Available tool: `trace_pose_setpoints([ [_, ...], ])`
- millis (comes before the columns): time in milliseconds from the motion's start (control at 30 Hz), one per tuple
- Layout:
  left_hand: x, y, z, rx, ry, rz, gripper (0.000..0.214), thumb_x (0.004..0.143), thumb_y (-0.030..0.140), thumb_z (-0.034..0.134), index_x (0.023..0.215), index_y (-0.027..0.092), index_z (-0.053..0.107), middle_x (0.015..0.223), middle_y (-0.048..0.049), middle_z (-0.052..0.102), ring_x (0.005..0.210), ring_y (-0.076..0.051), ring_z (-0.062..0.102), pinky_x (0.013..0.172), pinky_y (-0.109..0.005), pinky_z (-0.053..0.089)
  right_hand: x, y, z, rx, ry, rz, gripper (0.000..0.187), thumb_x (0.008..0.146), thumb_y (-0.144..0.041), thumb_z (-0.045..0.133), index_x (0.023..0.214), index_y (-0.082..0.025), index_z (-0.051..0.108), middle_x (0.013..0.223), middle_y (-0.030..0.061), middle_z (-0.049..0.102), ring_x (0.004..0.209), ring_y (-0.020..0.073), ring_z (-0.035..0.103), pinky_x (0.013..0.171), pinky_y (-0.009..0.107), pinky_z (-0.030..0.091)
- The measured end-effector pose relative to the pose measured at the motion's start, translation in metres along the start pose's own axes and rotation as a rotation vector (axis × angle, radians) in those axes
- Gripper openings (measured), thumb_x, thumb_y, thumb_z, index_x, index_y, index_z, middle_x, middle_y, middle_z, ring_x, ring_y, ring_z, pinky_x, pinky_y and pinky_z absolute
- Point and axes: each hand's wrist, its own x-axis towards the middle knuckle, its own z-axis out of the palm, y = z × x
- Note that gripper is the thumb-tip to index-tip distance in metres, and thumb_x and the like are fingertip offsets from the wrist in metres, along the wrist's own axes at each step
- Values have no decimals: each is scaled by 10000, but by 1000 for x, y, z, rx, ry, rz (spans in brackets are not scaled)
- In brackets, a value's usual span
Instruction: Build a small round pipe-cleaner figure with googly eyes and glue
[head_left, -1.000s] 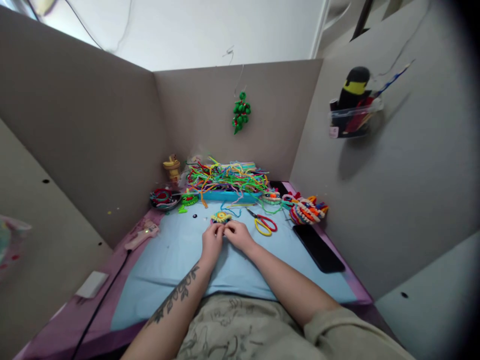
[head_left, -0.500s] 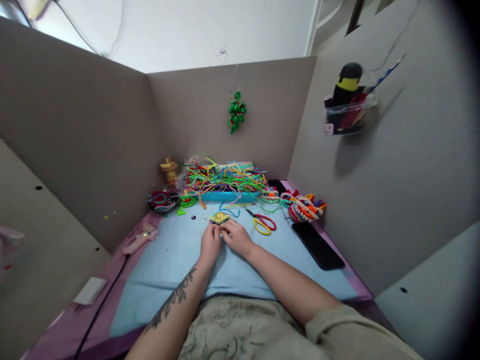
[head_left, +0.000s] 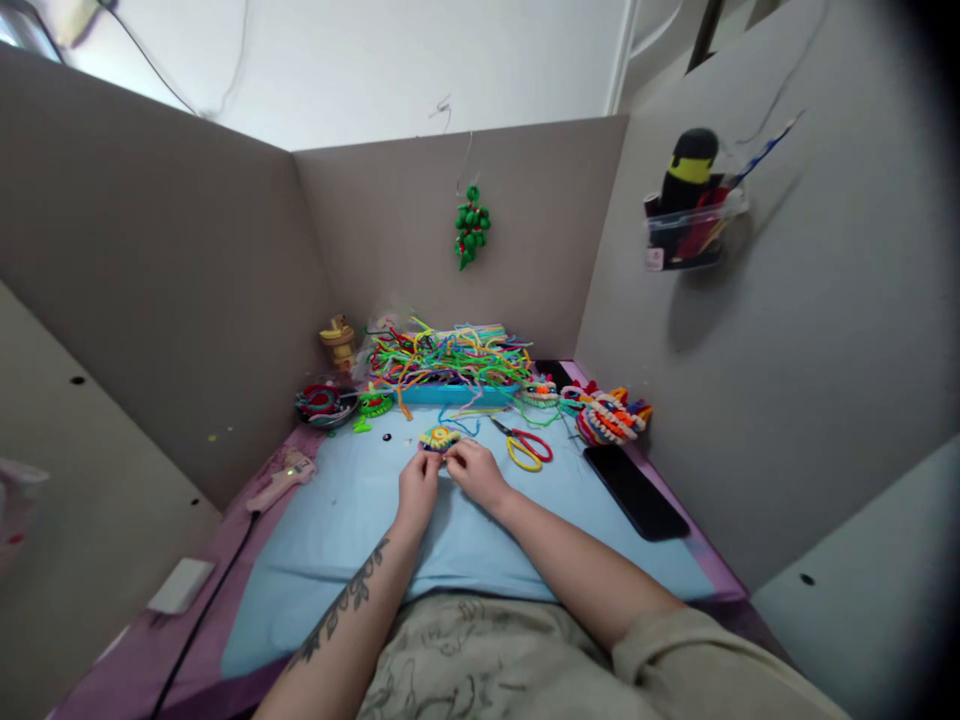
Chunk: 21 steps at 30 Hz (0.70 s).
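Note:
A small yellow, green and dark braided yarn piece (head_left: 439, 438) with a round orange-and-yellow centre is held over the light blue cloth (head_left: 352, 530). My left hand (head_left: 419, 483) pinches its near left edge. On the near right edge the fingers of my right hand (head_left: 475, 471) are closed too. The fingertips of both hands nearly meet, and what lies between them is partly hidden. Scissors (head_left: 523, 446) with one red and one yellow handle lie open to the right of my right hand. A small dark bead-like piece (head_left: 387, 437) rests to the left.
Behind, a blue tray (head_left: 457, 394) overflows with coloured cords. On the right lie a phone (head_left: 636, 492) and a multicoloured braided piece (head_left: 609, 417). To the left are a pink glue gun (head_left: 281, 482) with a black cable, a dark bowl (head_left: 327, 408) and a white box (head_left: 181, 586). Grey panels enclose the table.
My two hands have drawn slightly apart at the fingertips, and more of the yarn piece's lower edge shows. The camera view has shifted slightly. Other things lie as before.

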Motion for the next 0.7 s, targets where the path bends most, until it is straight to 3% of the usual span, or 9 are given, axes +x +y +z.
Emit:
trace_pose_setpoints([
  [267, 1, -2, 1, 9, -55, -45, 274, 782, 370, 486, 720, 143, 626, 643, -13, 617, 616, -144, 538, 597, -238, 404, -1, 2, 0, -84, -48, -71, 125, 791, -144, 473, 721, -171, 573, 746, 38, 544, 746, 161, 512, 700, 273, 416],
  [433, 1, -4, 3, -8, -66, -2, 266, 793, 364, 477, 719, 144, 606, 642, -9, 597, 608, -135, 522, 586, -233, 398, 0, 0, -2, -135, -66, -73, 114, 796, -145, 473, 753, -167, 576, 776, 55, 549, 754, 172, 519, 691, 280, 424],
  [700, 1, -2, 5, -216, -62, -52, 250, 767, 384, 538, 697, 146, 566, 609, 11, 528, 584, -113, 465, 559, -215, 367, -1, -2, -3, -81, -55, -104, 137, 806, -133, 445, 754, -173, 566, 767, 46, 541, 769, 169, 519, 716, 282, 428],
])
